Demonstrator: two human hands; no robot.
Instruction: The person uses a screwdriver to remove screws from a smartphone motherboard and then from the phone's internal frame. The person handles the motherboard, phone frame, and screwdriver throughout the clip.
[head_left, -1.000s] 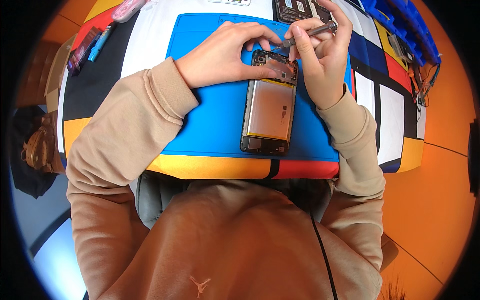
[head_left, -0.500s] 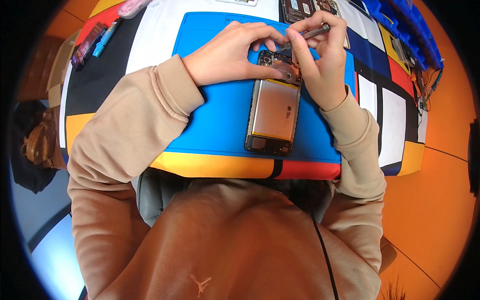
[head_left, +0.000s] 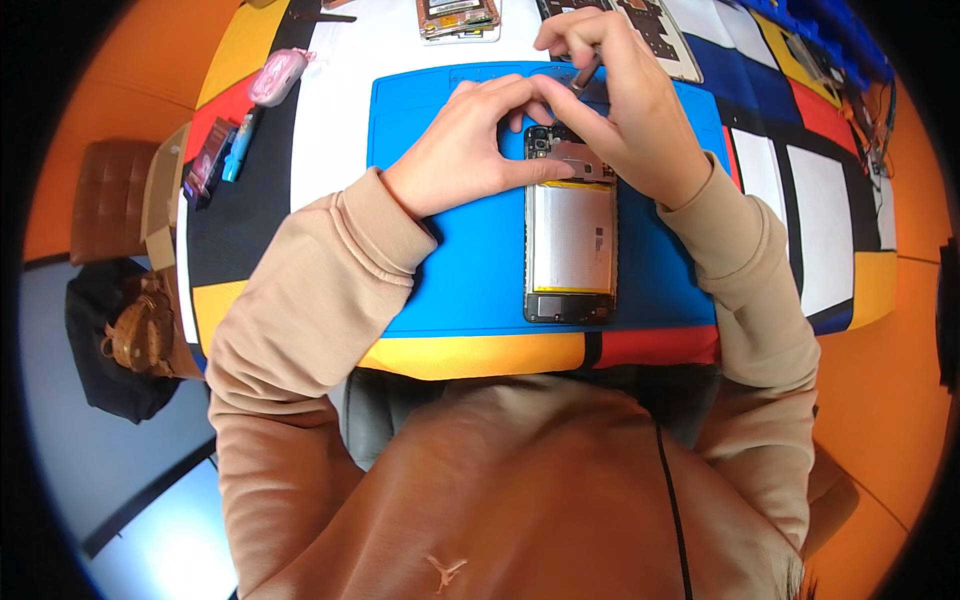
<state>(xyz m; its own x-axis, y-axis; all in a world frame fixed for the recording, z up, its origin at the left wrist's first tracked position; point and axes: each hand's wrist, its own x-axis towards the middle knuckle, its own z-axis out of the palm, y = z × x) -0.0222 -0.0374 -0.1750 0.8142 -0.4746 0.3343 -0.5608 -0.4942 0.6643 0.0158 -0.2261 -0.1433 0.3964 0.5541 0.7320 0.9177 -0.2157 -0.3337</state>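
Two tan sleeves [head_left: 325, 275] reach over the near edge of the tabletop [head_left: 470, 356], which is covered by a cloth with blocks of yellow, red, black, white and blue. A blue work mat [head_left: 460, 275] lies there, and on it, right of the mat's middle, rests an opened smartphone [head_left: 571, 225], its long side running away from the person. Its dark lower end is closest, then the silver battery [head_left: 560, 255] edged in yellow, then the exposed upper section with a rear camera [head_left: 540, 143].

The left hand [head_left: 455, 150] is spread wide, thumb laid over that upper section and fingers arched past the far end; whether it grips the phone, I cannot tell. The right hand [head_left: 625, 125] holds a slim screwdriver [head_left: 587, 74] between thumb and fingers, its tip hidden.

Farther off to the left are a dark box [head_left: 207, 165], a light-blue tube [head_left: 239, 148] and a pink case [head_left: 278, 78]. Beyond the mat lie dismantled device parts [head_left: 458, 15], with blue bins [head_left: 845, 50] at the far right.
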